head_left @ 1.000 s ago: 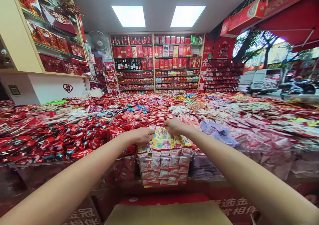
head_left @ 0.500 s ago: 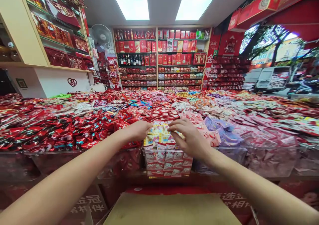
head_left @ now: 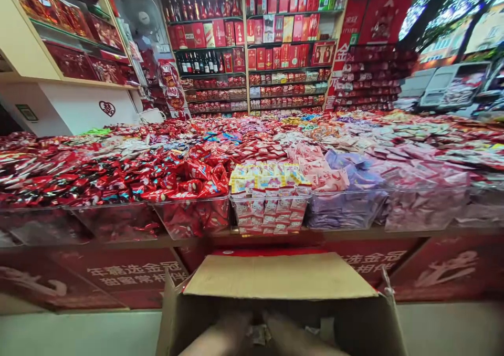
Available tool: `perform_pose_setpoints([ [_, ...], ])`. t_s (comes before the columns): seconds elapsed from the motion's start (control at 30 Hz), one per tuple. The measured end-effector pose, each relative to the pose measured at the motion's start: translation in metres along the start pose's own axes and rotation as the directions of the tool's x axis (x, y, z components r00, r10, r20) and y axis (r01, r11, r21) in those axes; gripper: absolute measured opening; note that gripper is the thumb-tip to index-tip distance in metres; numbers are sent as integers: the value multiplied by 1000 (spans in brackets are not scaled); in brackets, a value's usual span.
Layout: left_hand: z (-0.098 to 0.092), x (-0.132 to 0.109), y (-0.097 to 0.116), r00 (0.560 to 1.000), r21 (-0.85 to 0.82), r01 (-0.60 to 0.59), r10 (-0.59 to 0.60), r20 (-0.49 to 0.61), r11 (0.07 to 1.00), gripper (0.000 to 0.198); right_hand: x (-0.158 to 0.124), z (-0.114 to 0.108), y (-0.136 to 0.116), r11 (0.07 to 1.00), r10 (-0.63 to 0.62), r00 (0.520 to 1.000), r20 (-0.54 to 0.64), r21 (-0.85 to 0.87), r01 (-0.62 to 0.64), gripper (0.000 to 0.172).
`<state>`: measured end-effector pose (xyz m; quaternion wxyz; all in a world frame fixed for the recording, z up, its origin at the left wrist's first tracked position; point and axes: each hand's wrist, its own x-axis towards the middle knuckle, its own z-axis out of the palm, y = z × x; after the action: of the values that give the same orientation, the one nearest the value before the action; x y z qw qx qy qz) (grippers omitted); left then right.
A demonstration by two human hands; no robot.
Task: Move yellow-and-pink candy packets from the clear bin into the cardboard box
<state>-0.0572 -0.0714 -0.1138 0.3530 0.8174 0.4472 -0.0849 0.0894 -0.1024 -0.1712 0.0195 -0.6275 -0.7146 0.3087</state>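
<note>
Both hands are down inside an open cardboard box (head_left: pixel 281 280) below the counter front. My left hand (head_left: pixel 235 325) and my right hand (head_left: pixel 279 327) are close together, smeared by motion, and their fingers cannot be made out. Between them lie small pale packets (head_left: pixel 259 336) in the dark box. Above the box, a clear bin holds stacked Hello Kitty candy packets (head_left: pixel 271 207), pink and white. Yellow-and-white candy packets (head_left: pixel 270 175) lie in rows on top of them.
Red candy packets (head_left: pixel 197 180) fill the bin to the left. Purple packets (head_left: pixel 346 203) and pink packets (head_left: pixel 427 201) fill bins to the right. Behind the counter, shelves (head_left: pixel 247 56) carry bottles and red boxes. A box flap stands toward the counter.
My hands have left the yellow-and-white packets on the bin and dropped into the cardboard box. The view has tilted down, showing more of the box.
</note>
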Motion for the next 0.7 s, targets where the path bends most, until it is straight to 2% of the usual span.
perform_pose_setpoints([
  [0.07,16,28,-17,998,89,50,-46,-49,995,36,13,26,6,995,103,995,1,-12,-103,61],
  [0.13,36,41,-33,994,137,92,-82,-76,986,41,18,46,9,987,154,987,-44,-37,-156,49],
  [0.23,62,39,-50,989,162,116,-99,-112,980,29,16,62,15,983,172,980,-99,-56,-178,35],
  [0.33,71,33,-60,987,165,111,-90,-133,980,22,11,60,23,981,182,974,-134,-39,-189,26],
  [0.5,56,30,-58,985,163,88,-62,-159,983,23,-5,32,34,974,216,955,-203,107,-198,25],
  [0.57,51,28,-51,984,66,4,7,-176,998,37,-15,22,32,965,218,958,-186,191,-182,24],
  [0.6,50,27,-48,985,-46,-53,44,-169,998,45,-20,19,29,962,198,964,-177,222,-157,24],
  [0.63,52,27,-44,987,-194,-100,73,-142,976,50,-25,17,25,962,168,970,-174,246,-122,23],
  [0.7,59,29,-41,993,-489,-116,106,-48,865,44,-34,12,14,963,96,981,-171,264,-48,23],
])
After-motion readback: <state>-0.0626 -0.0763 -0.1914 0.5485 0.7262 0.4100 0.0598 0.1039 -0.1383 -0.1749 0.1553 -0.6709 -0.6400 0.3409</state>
